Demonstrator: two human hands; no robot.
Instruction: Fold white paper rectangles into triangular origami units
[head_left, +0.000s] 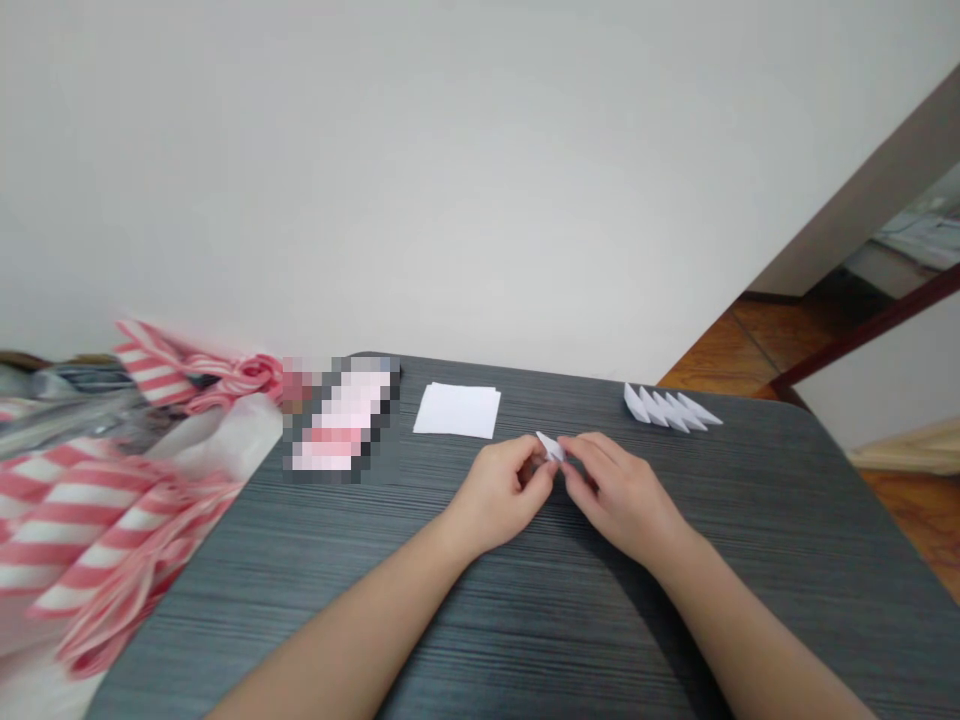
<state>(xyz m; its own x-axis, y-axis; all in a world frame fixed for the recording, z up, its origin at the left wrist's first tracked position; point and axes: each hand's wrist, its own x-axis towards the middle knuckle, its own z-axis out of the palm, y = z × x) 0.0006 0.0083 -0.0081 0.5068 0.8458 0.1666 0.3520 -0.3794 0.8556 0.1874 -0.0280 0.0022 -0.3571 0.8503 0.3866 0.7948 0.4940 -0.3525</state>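
Paper piece [551, 447] mostly hidden, pinched between the fingers of left hand [499, 495] and right hand [622, 490]. Only a white tip shows, fold shape can't tell. Both forearms cut off at the bottom of the view. Pixelated block [341, 415] near the far left corner of the tabletop [525, 620], contents unreadable. Striped bags [97, 510] off the tabletop's left edge are blurred and cut off at the left. Tabletop's near edge out of view. Folded pieces [671, 408] at far right corner too small to count. Paper stack [457, 410] at the far edge: sheet count can't tell.
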